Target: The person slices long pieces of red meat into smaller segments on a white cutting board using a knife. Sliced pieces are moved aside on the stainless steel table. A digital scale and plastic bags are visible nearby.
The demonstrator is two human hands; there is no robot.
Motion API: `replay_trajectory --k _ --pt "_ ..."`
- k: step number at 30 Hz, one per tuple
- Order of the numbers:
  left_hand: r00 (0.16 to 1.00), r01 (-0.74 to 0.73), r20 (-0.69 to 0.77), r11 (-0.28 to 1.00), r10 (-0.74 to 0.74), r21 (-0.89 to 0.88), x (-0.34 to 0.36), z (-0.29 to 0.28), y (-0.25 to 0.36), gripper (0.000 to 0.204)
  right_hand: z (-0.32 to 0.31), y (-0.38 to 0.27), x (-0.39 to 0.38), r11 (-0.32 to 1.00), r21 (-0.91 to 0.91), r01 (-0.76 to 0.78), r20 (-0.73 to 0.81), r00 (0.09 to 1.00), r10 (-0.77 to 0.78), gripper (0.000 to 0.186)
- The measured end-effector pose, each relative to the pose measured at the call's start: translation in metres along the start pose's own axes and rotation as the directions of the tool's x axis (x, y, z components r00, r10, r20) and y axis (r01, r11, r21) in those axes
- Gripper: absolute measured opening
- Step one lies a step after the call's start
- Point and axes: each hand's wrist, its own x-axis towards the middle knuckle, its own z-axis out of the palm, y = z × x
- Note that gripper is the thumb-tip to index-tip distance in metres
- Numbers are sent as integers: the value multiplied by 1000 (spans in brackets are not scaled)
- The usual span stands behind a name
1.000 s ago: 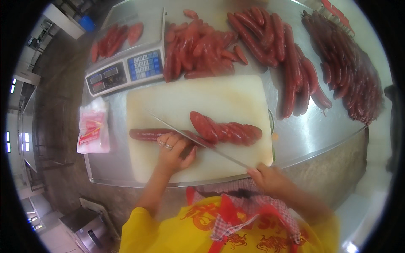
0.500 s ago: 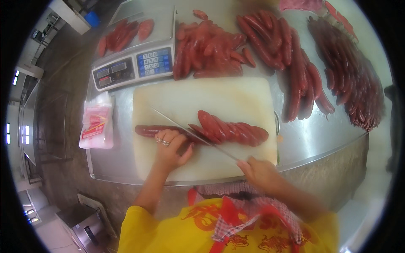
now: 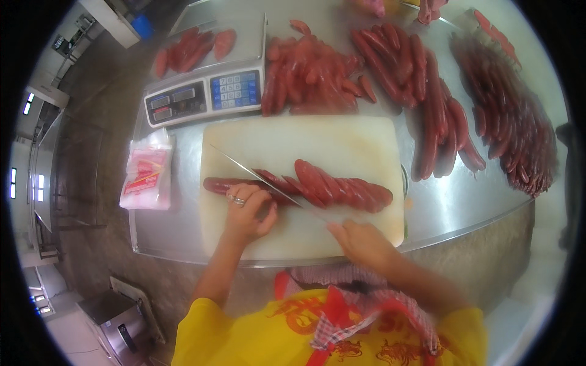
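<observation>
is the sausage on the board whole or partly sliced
Partly sliced: the left hand rests on an uncut length of sausage left of the knife, while overlapping slices lie to its right.

Sausage (image 3: 218,185) on cutting board (image 3: 293,137), packet (image 3: 146,174) left, scale (image 3: 206,91) behind left.

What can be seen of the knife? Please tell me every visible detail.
The knife has a long, narrow blade, grey and metallic-looking, tapering to a point. It slants over the pale cutting board, tip toward the far left. The right grip wraps the near end and hides the handle. The blade crosses the sausage just right of the left grip, with cut slices on its other side; how deep it sits, and whether the left grip touches it, is unclear.
</observation>
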Motion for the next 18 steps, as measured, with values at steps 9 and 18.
replay_trajectory --k 9,18 --pt "998 66 16 998 -66 -11 -9 -2 -3 24 6 12 -13 964 -147 221 42 975 -218 45" --pt "994 99 -50 993 -96 70 -8 -20 -11 24 -23 -6 -33 998 -27 -61 95 993 63 48"
